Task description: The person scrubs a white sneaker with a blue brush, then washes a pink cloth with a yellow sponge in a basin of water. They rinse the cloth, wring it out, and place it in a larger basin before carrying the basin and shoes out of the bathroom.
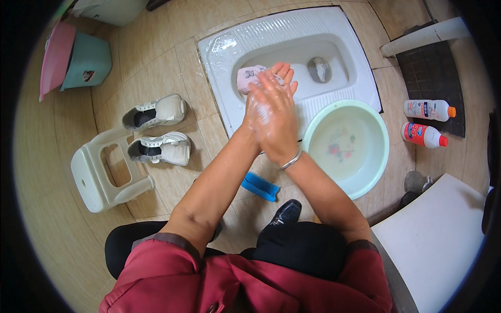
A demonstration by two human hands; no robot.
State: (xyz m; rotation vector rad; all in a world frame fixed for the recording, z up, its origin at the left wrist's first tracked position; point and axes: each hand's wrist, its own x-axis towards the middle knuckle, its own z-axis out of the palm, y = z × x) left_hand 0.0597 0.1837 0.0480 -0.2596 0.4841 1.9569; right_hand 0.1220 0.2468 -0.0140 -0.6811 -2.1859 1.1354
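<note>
My left hand (288,74) lies underneath with its fingers stretched past my right hand (275,117), which presses flat over it. White lather and wetness coat the hands, and neither holds anything. A metal bangle (291,159) circles my right wrist. Below them is a white ceramic squat toilet (219,78) set in the floor. In its bowl lies a pink fabric item (247,78) with a dark animal print, partly hidden by my hands. A pale green plastic basin (372,176) with cloudy water stands beside the toilet, overlapping its edge.
White shoes (160,148) stand on the tiles at left, by a white plastic stool (92,176). A blue plastic object (261,187) lies near my black shoe (287,211). Two bottles (426,110) lie at right near a pipe (422,38). Pink and teal tubs (90,58) are upper left.
</note>
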